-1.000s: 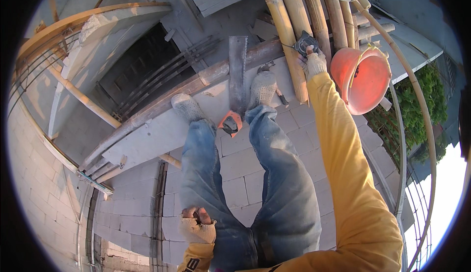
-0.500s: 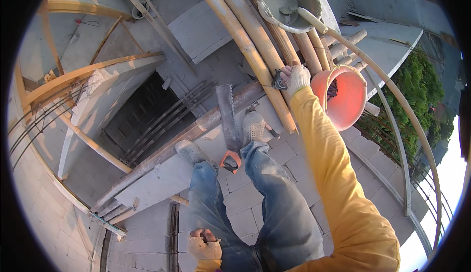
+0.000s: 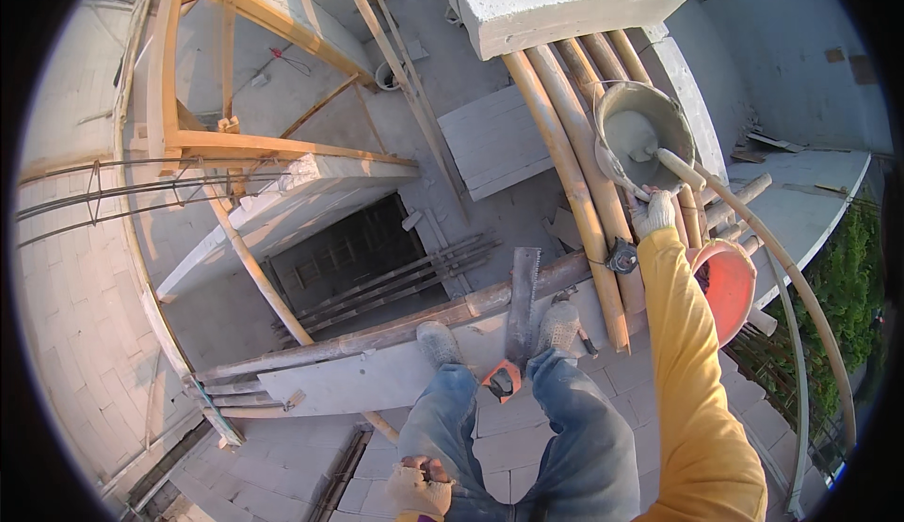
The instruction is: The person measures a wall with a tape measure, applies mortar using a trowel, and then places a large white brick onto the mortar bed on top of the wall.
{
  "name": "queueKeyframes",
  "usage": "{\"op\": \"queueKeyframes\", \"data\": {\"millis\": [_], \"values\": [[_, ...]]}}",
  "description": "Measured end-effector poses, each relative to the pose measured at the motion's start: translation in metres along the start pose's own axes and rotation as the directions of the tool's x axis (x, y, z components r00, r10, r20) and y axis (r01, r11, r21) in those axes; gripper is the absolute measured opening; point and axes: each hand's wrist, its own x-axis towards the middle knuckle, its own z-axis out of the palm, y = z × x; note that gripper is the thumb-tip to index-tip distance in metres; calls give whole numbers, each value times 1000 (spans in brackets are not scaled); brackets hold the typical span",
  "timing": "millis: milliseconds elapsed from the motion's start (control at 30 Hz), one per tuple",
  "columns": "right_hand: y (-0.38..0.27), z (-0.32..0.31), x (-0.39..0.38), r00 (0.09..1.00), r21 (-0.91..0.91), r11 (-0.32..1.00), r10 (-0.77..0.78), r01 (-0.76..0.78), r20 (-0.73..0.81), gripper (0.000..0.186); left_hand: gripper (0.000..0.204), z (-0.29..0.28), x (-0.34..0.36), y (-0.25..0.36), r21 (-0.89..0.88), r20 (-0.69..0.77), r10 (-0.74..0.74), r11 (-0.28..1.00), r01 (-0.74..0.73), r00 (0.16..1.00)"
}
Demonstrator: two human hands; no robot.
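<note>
My right hand (image 3: pixel 656 214), in a pale knit glove, has its fingers curled over the near rim of a grey bucket (image 3: pixel 610 166) holding wet grey mix. A tool with a pale handle (image 3: pixel 680 169) leans inside it. Just left of that hand, a dark, rounded tape-measure-like object (image 3: pixel 621 256) rests on the bamboo poles (image 3: pixel 565 178). My left hand (image 3: pixel 421 487), in a glove with bare fingertips, is by my left thigh, its fingers curled and nothing visible in them. Between my feet lies a handsaw (image 3: pixel 523 307) with an orange-and-black handle (image 3: pixel 503 382).
An orange bucket (image 3: pixel 733 294) stands right of my forearm. White blocks (image 3: pixel 565 4) sit across the poles' far end. Beyond my feet, past a round beam (image 3: pixel 377 341), there is a drop with a dark opening (image 3: pixel 348 254). A hammer-like tool (image 3: pixel 588 341) lies beside my right foot.
My right hand has let go of the dark rounded object, leaving it on the poles, and has moved away to the grey bucket's rim. The view has shifted; my left hand stays curled.
</note>
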Motion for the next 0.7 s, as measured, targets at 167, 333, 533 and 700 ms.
{"op": "queueKeyframes", "data": {"millis": [167, 333, 533, 700], "values": [[-17, -35, -156, 976, -186, 958, 216, -219, -37, 15, 42, -36, -3, 48, -101, -109, -86, 992, 75, 990], [-106, -27, -329, 847, -362, 810, 524, -462, 93, 13, 45, -23, -19, 55, -808, 61, -157, 572, 141, 986], [-160, 20, -490, 679, -778, 523, 712, -347, 176, 24, 57, -105, -61, 113, -993, 84, -31, 75, 86, 996], [-168, 65, -599, 582, -923, 343, 792, -174, 185, 25, 40, -198, -135, 108, -888, 163, -350, -459, -17, 923]]}}
